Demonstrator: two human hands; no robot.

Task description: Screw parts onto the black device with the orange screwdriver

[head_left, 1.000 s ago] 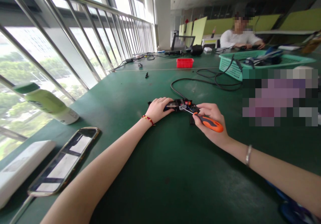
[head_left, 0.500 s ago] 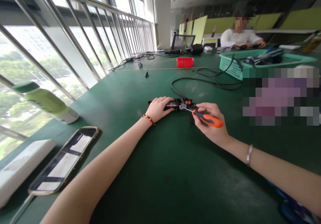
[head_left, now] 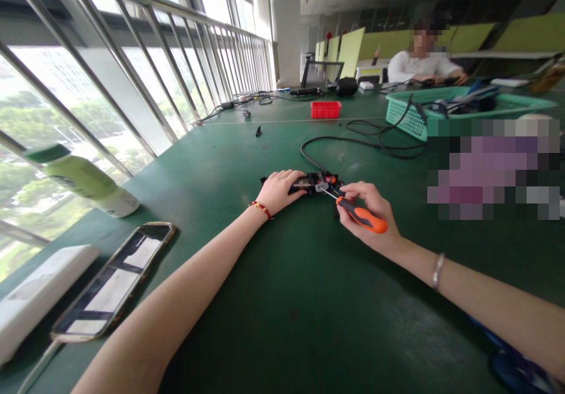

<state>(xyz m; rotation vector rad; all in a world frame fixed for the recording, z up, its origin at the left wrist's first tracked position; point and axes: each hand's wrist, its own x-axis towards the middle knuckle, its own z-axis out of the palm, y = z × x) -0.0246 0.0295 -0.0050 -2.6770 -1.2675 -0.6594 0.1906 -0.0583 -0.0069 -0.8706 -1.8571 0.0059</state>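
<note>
On the green table lies a black corded device (head_left: 314, 182), its casing opened at the right end, where small red parts and wires show. My left hand (head_left: 281, 190) is wrapped over its left part and presses it to the tabletop. In my right hand (head_left: 369, 210) is a screwdriver (head_left: 362, 214) with an orange and grey handle. The thin shaft points up and left, and its tip is at a small grey piece (head_left: 322, 187) in the opened part. Whether the tip touches a screw is too small to tell.
A black cable (head_left: 348, 139) runs from the device toward a green basket (head_left: 406, 117) of items. Beyond are a red bin (head_left: 325, 110) and a small black part (head_left: 258, 131). At left stand a bottle (head_left: 83, 179), a phone (head_left: 117, 282) and a white box (head_left: 39, 300). A person (head_left: 421, 64) sits across.
The screwdriver's handle has swung slightly down and left in my right hand, its tip staying at the same spot. My left hand and the device have not moved.
</note>
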